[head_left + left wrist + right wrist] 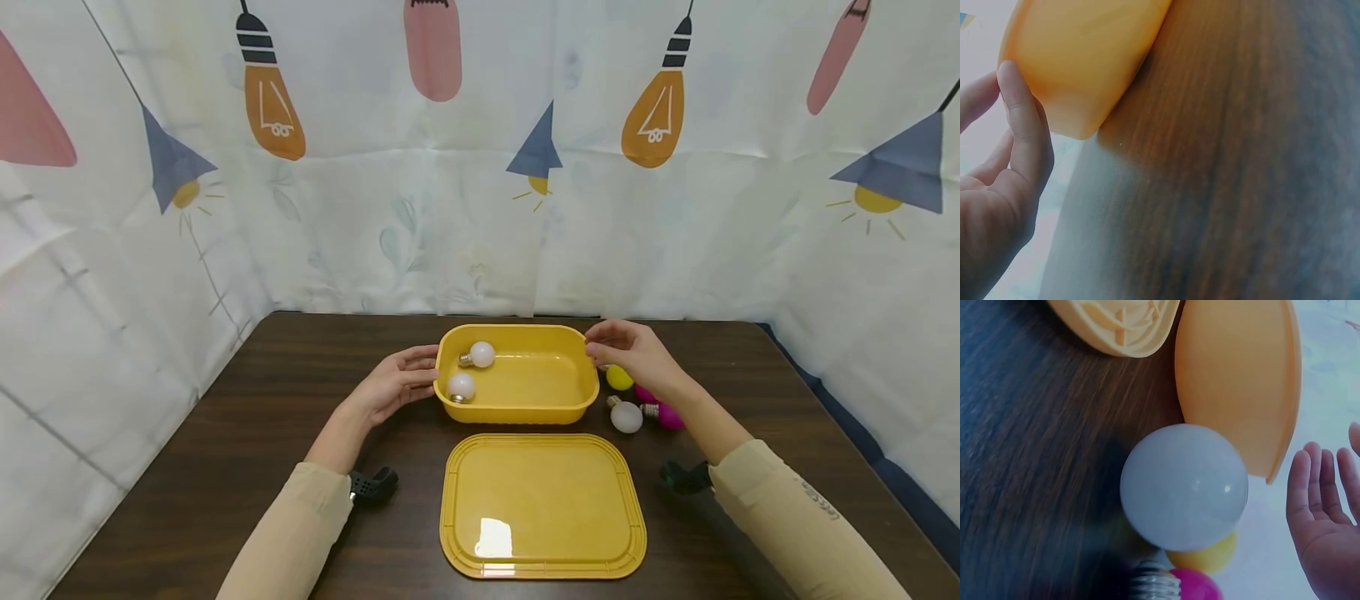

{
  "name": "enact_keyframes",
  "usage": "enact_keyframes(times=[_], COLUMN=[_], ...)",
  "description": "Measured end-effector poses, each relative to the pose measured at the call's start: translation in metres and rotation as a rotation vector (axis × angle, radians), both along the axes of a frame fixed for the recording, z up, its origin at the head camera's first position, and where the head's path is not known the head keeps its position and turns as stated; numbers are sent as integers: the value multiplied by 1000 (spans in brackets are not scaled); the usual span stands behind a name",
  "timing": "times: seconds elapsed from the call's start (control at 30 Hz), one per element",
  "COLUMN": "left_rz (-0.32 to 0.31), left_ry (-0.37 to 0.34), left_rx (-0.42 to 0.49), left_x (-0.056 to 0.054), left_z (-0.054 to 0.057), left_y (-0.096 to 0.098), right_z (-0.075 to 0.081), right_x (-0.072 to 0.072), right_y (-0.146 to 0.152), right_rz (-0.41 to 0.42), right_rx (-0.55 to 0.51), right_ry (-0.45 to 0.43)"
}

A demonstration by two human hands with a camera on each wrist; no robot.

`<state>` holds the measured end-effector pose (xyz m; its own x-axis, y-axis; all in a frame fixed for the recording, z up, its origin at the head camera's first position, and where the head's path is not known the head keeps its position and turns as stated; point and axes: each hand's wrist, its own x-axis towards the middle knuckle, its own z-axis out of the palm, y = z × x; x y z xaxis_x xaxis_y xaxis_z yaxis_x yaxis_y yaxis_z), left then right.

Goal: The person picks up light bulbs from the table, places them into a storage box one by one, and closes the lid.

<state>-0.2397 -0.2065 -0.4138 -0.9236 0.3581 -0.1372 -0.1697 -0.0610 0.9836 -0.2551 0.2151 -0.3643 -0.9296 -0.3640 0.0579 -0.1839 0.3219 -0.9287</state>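
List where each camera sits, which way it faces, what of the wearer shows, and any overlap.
Head: worn on the head, facing forward and down at the yellow box, lid and curtain; both hands (left hand, right hand) and sleeves show.
Left wrist: on the left wrist, facing the box's outer wall and tabletop; left hand at frame left.
Right wrist: on the right wrist, facing the box's other end and a large-looking white bulb; right hand at frame right.
Shared: head and right wrist both show that bulb, beside the box.
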Motion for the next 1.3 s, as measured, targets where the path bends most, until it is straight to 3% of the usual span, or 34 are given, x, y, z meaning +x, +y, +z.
enact_keyframes(times=[0.33, 1.3], left_rz=[9, 14], left_ry=[-5, -10], left_rx=[5, 5], left_x=[1, 2], left_z=[2, 2], left_y=[1, 2], right_z=[-2, -8], right_x=[4, 22], right_y=[16, 49], right_rz=[-16, -70], right_rx=[-19, 34], right_ry=[-27, 20])
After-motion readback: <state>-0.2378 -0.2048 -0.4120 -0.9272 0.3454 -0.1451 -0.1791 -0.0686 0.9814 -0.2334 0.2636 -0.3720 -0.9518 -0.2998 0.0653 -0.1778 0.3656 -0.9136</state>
